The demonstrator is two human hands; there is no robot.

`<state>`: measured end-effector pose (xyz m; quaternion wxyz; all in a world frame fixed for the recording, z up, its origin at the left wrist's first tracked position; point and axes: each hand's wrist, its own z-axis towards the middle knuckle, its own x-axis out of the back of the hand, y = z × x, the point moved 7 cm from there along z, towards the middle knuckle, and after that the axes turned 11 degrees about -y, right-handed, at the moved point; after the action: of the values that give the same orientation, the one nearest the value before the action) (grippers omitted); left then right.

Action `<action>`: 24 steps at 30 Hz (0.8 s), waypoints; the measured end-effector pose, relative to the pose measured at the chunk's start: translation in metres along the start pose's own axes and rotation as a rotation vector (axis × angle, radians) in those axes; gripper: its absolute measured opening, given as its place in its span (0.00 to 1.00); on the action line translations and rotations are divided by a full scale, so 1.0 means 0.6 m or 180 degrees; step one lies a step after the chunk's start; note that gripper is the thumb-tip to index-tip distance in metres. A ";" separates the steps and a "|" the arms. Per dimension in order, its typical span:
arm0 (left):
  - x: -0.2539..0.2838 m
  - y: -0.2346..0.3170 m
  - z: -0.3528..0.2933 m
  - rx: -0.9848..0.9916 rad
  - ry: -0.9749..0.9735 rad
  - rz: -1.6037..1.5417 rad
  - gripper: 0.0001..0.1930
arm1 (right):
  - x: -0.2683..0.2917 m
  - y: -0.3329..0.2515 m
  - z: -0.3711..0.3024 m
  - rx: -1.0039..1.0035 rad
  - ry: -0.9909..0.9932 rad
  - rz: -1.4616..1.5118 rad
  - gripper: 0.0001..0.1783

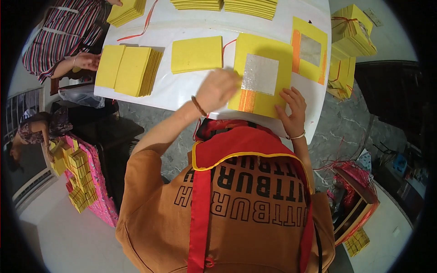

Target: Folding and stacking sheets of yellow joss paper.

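A yellow sheet of joss paper [284, 59], with a silver square and an orange band, lies in front of me on the white table [196, 93]. At its left edge is my left hand [221, 87], blurred by motion, so its fingers cannot be made out. My right hand [294, 110] rests at the sheet's lower right edge, thumb and fingers apart. A flat yellow paper bundle [197, 54] lies just beyond my left hand. To the right is another yellow sheet [308, 31] with a silver square and orange bands.
Yellow paper stacks [134, 70] stand at the table's left, with more stacks [250, 7] at the far edge. A red string [146, 23] lies between. Co-workers' hands [86, 61] show at left. Bundles [350, 38] stand off the right edge; a box with red string [357, 200] stands lower right.
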<state>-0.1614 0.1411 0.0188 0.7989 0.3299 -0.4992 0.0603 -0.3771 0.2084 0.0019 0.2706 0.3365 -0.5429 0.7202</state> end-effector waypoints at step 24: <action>-0.033 0.028 0.010 0.0029 -0.0855 -0.0874 0.05 | -0.036 0.061 -0.005 -0.0343 -0.0161 0.1150 0.05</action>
<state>-0.1827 0.1554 0.0118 0.7243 0.4037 -0.5513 -0.0915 -0.3919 0.2013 -0.0374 0.1408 0.2365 -0.6390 0.7183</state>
